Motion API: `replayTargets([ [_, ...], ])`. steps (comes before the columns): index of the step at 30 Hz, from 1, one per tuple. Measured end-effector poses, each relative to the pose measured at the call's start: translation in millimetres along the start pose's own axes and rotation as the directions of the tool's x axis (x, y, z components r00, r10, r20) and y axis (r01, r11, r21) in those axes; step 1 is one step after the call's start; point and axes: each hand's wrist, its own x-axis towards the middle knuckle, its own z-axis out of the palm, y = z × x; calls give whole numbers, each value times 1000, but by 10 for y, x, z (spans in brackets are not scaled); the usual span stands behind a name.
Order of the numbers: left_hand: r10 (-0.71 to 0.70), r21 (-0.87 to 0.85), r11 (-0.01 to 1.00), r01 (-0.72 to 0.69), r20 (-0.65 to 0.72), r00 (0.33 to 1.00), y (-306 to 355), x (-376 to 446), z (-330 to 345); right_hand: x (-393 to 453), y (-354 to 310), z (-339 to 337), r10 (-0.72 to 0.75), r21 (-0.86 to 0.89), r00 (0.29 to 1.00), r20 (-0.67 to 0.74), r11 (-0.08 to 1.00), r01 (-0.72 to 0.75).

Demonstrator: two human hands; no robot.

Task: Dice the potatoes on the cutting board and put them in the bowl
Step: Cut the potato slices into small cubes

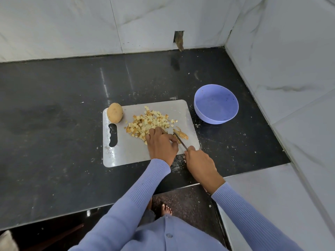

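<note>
On the cutting board (126,153), the left hand (161,144) lies over the near edge of a heap of diced potato (148,122), fingers curled down onto a piece mostly hidden beneath them; what they pin cannot be made out clearly. The right hand (199,163) grips the handle of a knife (180,139) at the board's near right corner, fingers wrapped round it. The blade runs diagonally from that corner toward the board's middle, its tip just beside the left fingertips. A strip of peel or end piece (182,134) lies just right of the blade, its long axis roughly along it. 1 whole potato (114,112) sits at the board's far left corner, long axis pointing away from the person, nearer the left hand. The bowl (200,113) stands on the counter (54,115) just off the board's far right corner, nearer the knife hand, holding no dice yet. Dicing seems about half done.
</note>
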Motion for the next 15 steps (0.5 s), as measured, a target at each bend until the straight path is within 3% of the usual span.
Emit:
replayTargets([
  [15, 46, 24, 999, -45, -40, 998, 57, -133, 56, -258, 219, 105, 24, -32, 999, 47, 999, -23],
])
